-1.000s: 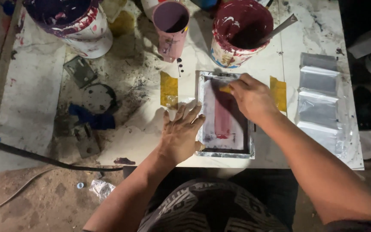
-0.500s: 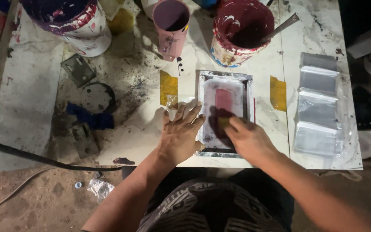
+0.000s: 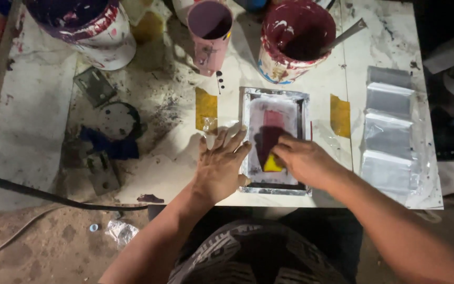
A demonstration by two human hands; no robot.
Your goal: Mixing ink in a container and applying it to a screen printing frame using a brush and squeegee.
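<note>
A small framed printing screen (image 3: 276, 100) with a red ink patch lies on the white marble table (image 3: 379, 47). My left hand (image 3: 222, 167) presses flat, fingers spread, on the table and the screen's left edge. Inside the frame near its front, my right hand (image 3: 305, 160) grips a small yellow squeegee (image 3: 272, 164). Two yellow tape strips (image 3: 206, 109) flank the screen on its left and right.
A red-stained paint bucket (image 3: 295, 39) with a stick, a pink cup (image 3: 209, 31) and a purple-stained bucket (image 3: 88, 29) stand at the back. Clear plastic bags (image 3: 390, 137) lie overlapped at the right. A dark cable (image 3: 53, 195) crosses the dirt floor at left.
My right hand has dragged the yellow squeegee from the far end of the screen down toward me. My left hand has stayed pressed at the frame's left edge.
</note>
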